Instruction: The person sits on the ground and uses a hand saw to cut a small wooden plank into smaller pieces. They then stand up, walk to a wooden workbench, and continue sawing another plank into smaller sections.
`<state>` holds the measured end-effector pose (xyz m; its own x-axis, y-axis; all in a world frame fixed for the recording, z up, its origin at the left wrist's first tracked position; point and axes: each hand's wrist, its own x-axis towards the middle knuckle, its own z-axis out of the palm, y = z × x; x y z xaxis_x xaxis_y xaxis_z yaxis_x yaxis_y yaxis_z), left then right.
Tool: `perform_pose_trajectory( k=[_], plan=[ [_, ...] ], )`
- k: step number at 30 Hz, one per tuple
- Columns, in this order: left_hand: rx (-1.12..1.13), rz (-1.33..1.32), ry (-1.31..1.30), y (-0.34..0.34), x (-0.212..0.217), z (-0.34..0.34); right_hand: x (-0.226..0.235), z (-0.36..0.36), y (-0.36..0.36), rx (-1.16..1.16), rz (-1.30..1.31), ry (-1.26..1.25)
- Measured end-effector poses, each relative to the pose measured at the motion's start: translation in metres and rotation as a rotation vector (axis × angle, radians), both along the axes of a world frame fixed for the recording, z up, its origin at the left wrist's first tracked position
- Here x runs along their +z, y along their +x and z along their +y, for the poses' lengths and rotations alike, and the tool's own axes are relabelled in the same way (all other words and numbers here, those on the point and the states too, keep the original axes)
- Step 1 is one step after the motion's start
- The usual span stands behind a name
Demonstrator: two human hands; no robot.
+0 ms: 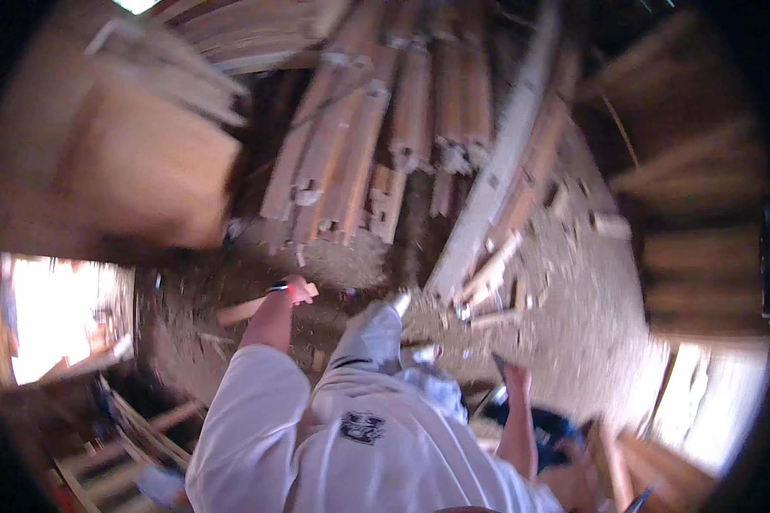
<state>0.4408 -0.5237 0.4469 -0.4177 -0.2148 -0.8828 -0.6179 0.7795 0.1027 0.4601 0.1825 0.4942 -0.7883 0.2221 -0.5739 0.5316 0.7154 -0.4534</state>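
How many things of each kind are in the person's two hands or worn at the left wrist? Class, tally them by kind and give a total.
Wood piece, in the left hand: 1
Dark pointed object, in the right hand, too blurred to name: 1
Dark wristband: 1
Total: 3

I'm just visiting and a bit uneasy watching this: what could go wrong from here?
Scraps litter the ground near the person's foot, so a stumble is possible. The bare left hand holds a wood piece, which might leave a splinter. The right hand holds a dark pointed thing, too blurred to identify; if sharp, it could cut.
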Motion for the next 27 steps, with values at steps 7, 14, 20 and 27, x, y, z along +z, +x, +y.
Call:
perform_pose_trajectory(
  k=[7,14,20,27],
  plan=[
    [0.144,0.04,0.26,-0.057,-0.015,0.0,-0.05,0.005,0.088,-0.45,-0.271,-0.057],
    [-0.177,-0.067,0.434,-0.157,-0.027,0.005,0.011,-0.129,0.163,-1.003,-0.127,-0.034],
    [-0.141,0.185,0.512,-0.247,0.01,0.021,-0.023,-0.213,0.265,-1.002,-0.294,-0.054],
    [-0.16,0.138,0.448,-0.269,-0.021,-0.077,-0.004,-0.29,0.248,-1.287,-0.39,-0.427]
  ],
)
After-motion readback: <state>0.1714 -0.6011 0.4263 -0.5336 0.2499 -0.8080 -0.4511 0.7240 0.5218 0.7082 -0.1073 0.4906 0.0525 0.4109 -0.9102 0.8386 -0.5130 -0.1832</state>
